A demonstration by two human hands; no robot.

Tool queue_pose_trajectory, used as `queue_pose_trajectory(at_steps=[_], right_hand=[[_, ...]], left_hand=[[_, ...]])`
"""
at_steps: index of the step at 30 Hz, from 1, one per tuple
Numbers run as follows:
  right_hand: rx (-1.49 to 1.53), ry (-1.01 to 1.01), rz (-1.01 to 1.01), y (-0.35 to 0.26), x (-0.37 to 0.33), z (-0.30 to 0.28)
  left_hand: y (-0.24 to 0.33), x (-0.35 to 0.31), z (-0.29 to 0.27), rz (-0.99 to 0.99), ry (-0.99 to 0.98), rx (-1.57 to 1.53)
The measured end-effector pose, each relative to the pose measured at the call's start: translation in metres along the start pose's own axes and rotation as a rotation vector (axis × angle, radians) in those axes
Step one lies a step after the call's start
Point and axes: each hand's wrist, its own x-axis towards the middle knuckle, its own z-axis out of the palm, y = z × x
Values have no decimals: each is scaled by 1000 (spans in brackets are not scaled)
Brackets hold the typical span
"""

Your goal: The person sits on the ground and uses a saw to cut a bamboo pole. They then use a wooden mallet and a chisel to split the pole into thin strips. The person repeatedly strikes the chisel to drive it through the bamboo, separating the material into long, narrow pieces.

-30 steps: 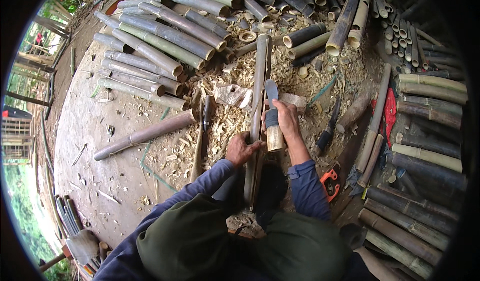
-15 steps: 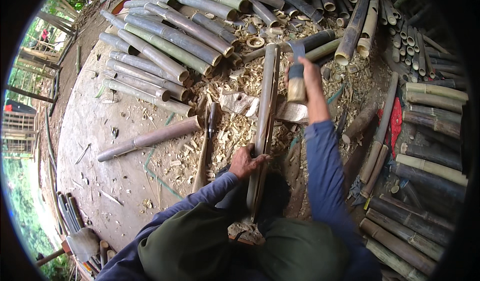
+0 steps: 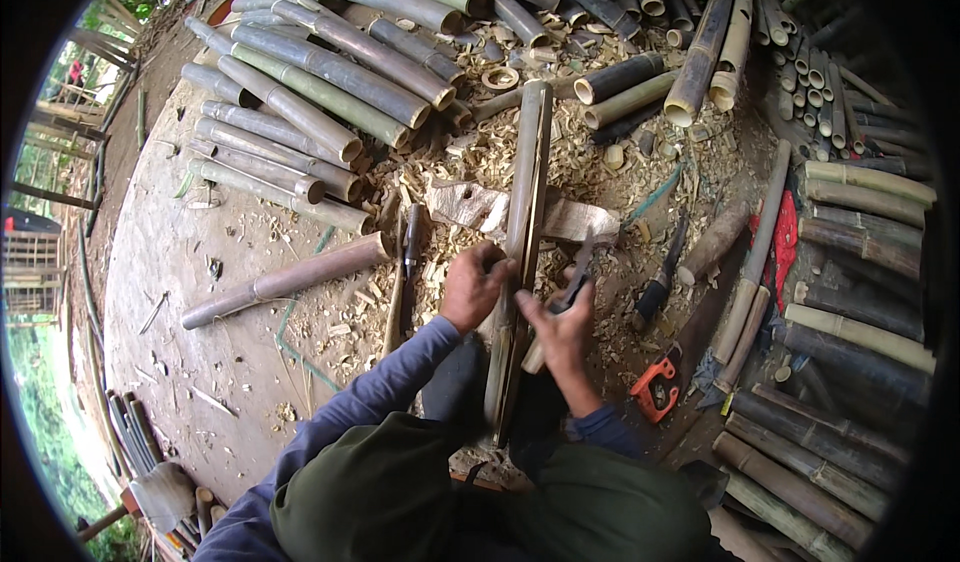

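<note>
A long bamboo pole (image 3: 522, 177) lies lengthwise in front of me, its lower end between my knees. Along its right side runs an open slot. My left hand (image 3: 475, 284) is closed around its left side at mid-length. Close by on the right, my right hand (image 3: 562, 327) grips a knife (image 3: 580, 267), blade pointing up and away, with the pale handle end showing below the fist. The right fingers are at the pole's slotted side; whether they touch it I cannot tell. Beneath the pole lies a pale, hacked wooden block (image 3: 575, 220).
Cut bamboo lengths (image 3: 340, 72) lie in rows at the far left, with more stacked bamboo (image 3: 865, 232) on the right. A loose bamboo piece (image 3: 290, 280) and a dark-handled tool (image 3: 412, 240) are at left. An orange-handled saw (image 3: 656, 387) lies at right. Wood chips (image 3: 480, 162) litter the ground.
My right hand has come down and nearer from above the pole's far right, bringing the knife beside the pole. My left hand has shifted slightly away from me along the pole.
</note>
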Motion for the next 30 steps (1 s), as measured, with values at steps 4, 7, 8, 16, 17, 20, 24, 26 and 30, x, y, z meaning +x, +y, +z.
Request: queue_pose_trajectory(at_steps=[4,7,8,16,17,20,24,26,30], right_hand=[[-156,22,-116,21,-24,19],[-266,32,-180,25,-27,23],[-321,75,-217,14,-27,24],[-324,19,-136,32,-21,22],[-286,-1,-119,28,-21,19],[117,-25,-98,29,-25,3],[373,-352,21,-12,-32,-37],[250,-442,6,-23,-38,-50],[19,-409,-74,-24,-46,-59]], left_hand=[[39,-9,-16,-227,-1,-704],[73,-3,-44,-255,22,-802],[86,-1,-56,-274,23,-856],[108,39,-172,173,68,-1126],[114,47,-176,199,363,-978],[64,54,-177,188,387,-730],[9,-20,-62,-258,-120,-313],[-24,-44,-14,-310,-318,-360],[-33,-43,20,-217,-266,-20]])
